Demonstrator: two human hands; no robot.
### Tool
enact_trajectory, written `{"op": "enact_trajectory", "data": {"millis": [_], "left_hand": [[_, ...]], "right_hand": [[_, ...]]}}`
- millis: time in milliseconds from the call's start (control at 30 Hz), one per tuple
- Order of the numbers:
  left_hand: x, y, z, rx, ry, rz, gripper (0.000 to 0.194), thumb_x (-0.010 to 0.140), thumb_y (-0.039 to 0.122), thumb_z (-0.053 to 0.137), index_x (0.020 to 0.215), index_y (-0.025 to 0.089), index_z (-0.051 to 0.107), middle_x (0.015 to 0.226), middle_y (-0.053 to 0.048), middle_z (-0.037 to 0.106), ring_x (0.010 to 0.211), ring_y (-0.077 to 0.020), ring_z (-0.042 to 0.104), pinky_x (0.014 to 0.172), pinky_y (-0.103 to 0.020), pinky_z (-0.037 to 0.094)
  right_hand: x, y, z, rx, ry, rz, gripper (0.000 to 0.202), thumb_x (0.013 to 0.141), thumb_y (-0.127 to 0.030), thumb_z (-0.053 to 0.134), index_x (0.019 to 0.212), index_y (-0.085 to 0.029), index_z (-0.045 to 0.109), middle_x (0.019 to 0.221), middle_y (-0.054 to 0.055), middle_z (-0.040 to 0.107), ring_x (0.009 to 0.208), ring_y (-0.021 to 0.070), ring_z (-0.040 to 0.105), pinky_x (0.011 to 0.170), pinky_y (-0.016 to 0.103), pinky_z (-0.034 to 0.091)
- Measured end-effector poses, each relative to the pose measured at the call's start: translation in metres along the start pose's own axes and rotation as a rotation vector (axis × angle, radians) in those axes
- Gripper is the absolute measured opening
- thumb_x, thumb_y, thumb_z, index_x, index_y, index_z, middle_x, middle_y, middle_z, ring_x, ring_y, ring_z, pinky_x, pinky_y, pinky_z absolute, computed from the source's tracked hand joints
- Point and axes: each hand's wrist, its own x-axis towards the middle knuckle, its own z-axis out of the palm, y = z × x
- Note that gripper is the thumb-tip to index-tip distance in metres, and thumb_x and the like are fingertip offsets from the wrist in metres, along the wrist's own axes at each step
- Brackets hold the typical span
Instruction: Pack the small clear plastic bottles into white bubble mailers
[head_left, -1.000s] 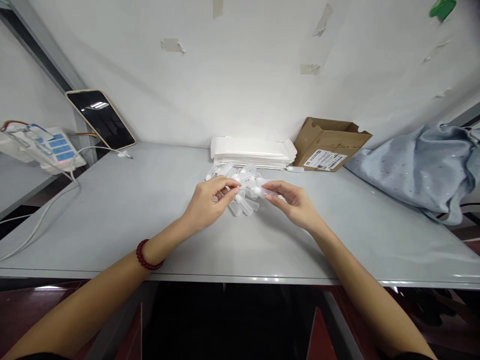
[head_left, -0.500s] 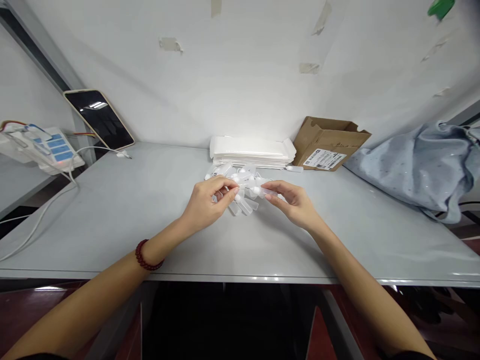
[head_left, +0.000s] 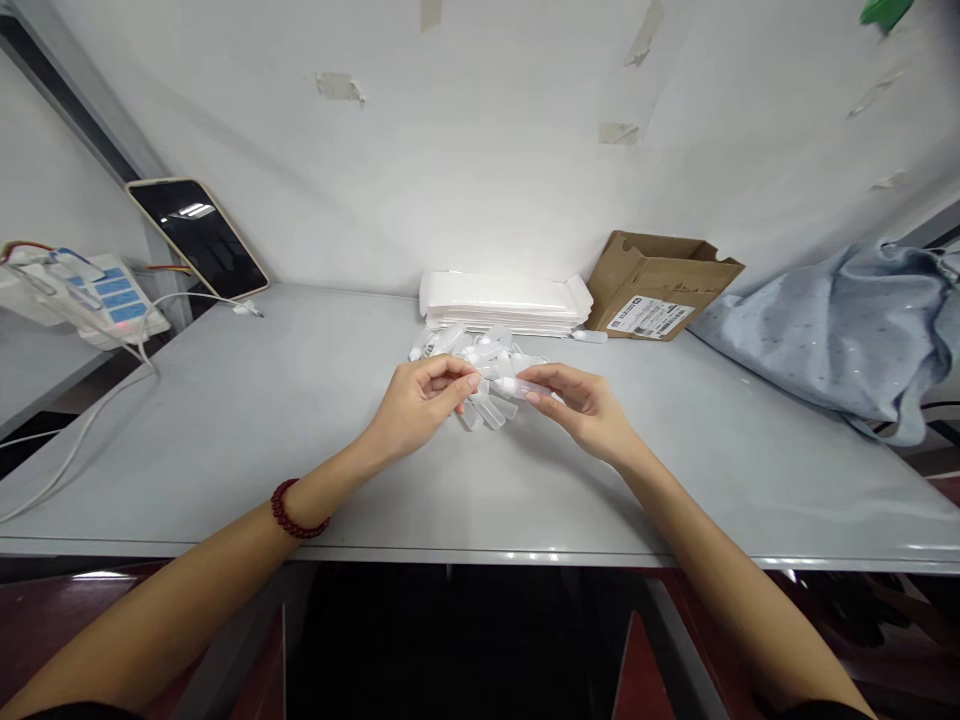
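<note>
A small translucent plastic bottle with a white rounded end (head_left: 511,386) lies level between the thumb and fingers of my right hand (head_left: 581,405), its white end turned left. My left hand (head_left: 420,402) is closed in a pinch just left of that end. What its fingertips hold, if anything, is too small to make out. Beneath and behind both hands spreads a loose pile of similar translucent bottles (head_left: 487,410), partly covered by my fingers. One more such bottle (head_left: 590,337) lies apart, near the cardboard box.
Behind the pile is a stack of flat white boxes (head_left: 506,298). An open cardboard box (head_left: 660,285) leans at its right, beside a light blue bag (head_left: 832,340). At the left are a phone (head_left: 199,238), a power strip (head_left: 112,295) and a white cable (head_left: 82,435) on the grey table (head_left: 480,500).
My right hand and its bottle have shifted slightly left, closer to my left fingertips. My left hand has turned a little and stays pinched.
</note>
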Motion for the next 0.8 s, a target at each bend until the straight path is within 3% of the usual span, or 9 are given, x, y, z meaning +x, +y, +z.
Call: {"op": "enact_trajectory", "data": {"millis": [800], "left_hand": [[0.0001, -0.001, 0.0003, -0.021, -0.005, -0.022, 0.014, 0.081, 0.029, 0.066, 0.08, 0.016, 0.069, 0.066, 0.0, 0.066, 0.053, -0.0092, 0.057, 0.053, -0.022, 0.051]], "right_hand": [[-0.0008, -0.0042, 0.0027, -0.105, 0.016, -0.029, 0.024, 0.087, -0.039, 0.062, 0.101, -0.02, 0.068, 0.101, 0.007, 0.071, 0.094, 0.0225, 0.064, 0.085, 0.039, 0.05]]}}
